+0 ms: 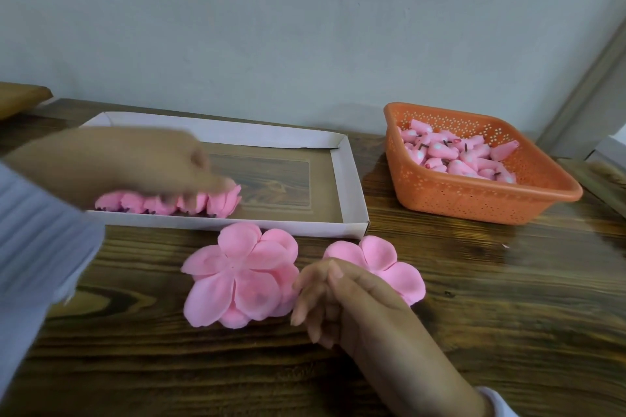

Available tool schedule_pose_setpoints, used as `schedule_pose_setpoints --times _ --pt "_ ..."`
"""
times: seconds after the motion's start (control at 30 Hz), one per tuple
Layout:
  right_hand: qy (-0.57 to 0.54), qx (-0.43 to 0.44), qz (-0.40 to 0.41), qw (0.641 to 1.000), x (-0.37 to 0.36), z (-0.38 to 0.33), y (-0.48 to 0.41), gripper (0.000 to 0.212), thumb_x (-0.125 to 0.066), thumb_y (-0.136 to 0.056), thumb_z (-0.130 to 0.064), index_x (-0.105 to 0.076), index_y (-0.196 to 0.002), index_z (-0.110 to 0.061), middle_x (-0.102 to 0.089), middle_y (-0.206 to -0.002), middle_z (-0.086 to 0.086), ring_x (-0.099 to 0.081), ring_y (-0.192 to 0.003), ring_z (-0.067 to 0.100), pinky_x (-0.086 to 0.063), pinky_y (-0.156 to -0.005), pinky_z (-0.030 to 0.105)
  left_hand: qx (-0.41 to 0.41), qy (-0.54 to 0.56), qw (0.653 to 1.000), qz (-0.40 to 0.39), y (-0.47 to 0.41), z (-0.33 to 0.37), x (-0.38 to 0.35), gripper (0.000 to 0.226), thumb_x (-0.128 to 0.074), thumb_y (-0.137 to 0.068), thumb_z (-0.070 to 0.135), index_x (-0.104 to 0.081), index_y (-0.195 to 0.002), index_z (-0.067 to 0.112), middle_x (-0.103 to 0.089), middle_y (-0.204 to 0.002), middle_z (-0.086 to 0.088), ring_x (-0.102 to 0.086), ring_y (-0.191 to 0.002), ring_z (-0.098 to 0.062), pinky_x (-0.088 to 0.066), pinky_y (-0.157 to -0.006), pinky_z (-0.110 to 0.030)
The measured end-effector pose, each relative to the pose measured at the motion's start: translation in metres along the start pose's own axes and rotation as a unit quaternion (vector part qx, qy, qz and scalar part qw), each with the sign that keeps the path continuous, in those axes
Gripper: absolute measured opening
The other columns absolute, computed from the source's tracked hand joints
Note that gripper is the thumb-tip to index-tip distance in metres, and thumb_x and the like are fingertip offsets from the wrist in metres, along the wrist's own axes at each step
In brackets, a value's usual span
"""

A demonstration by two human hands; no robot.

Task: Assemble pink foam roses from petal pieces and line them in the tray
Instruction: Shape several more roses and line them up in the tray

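Head view: placing step, seemingly; left hand, blurred, grip untellable, over roses in tray; right hand relaxed, empty, beside petal pieces on worktop; next likely calls for peeling one piece off.

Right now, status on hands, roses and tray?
Left hand at rose row in tray, blurred, grip unclear. Right hand open beside petal pieces. Nothing in the way.
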State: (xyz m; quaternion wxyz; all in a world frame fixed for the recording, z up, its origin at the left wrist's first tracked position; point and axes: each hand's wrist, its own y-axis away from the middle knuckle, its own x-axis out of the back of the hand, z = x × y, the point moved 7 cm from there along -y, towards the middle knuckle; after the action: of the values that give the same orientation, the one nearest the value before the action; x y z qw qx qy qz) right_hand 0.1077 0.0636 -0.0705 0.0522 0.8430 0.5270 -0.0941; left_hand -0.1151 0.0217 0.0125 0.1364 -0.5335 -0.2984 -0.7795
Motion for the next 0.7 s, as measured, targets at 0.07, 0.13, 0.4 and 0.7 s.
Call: schedule_pose_setpoints --times 0.07,0.13,0.4,0.7 --pt "0.008 0.002 -0.003 1.0 -0.001 -0.001 0.001 0.028 -0.044 -0.093 -0.034 -0.069 -0.09 -0.022 -0.068 -0.078 0.005 -0.053 -0.061 0.011 -0.04 -0.056 0.018 0.023 -0.063 0.993 -0.098 0.013 -0.012 -0.043 0.056 -0.049 -0.078 0.069 -0.069 -0.075 0.016 -0.071 -0.065 0.004 -0.062 -0.055 -0.012 -0.045 -0.055 -0.02" --pt "0.014 0.003 -0.006 1.0 -0.003 -0.002 0.001 0.028 -0.044 -0.093 -0.033 -0.07 -0.09 -0.023 -0.068 -0.078 0.004 -0.054 -0.062 0.011 -0.04 -0.057 0.018 0.04 -0.024 0.993 -0.105 0.018 -0.021 -0.075 0.05 -0.047 -0.088 0.061 -0.064 -0.079 0.015 -0.066 -0.059 0.002 -0.056 -0.047 -0.01 -0.042 -0.048 -0.018" --pt "0.012 -0.002 0.0 1.0 -0.002 -0.003 0.002 0.027 -0.045 -0.092 -0.031 -0.07 -0.088 -0.024 -0.068 -0.078 0.003 -0.053 -0.063 0.011 -0.04 -0.057 0.018 -0.001 0.114 0.988 0.101 0.021 -0.033 -0.085 0.026 -0.059 -0.09 0.034 -0.061 -0.069 0.019 -0.064 -0.052 0.006 -0.059 -0.047 -0.007 -0.038 -0.049 -0.024" --pt "0.024 -0.013 0.013 1.0 0.002 -0.002 0.003 0.025 -0.047 -0.09 -0.031 -0.07 -0.085 -0.024 -0.068 -0.077 0.003 -0.054 -0.061 0.009 -0.04 -0.056 0.017 -0.045 0.15 0.964 0.216 0.028 -0.02 -0.067 0.018 -0.067 -0.084 0.023 -0.06 -0.067 0.025 -0.066 -0.059 0.005 -0.061 -0.058 -0.011 -0.04 -0.053 -0.027"
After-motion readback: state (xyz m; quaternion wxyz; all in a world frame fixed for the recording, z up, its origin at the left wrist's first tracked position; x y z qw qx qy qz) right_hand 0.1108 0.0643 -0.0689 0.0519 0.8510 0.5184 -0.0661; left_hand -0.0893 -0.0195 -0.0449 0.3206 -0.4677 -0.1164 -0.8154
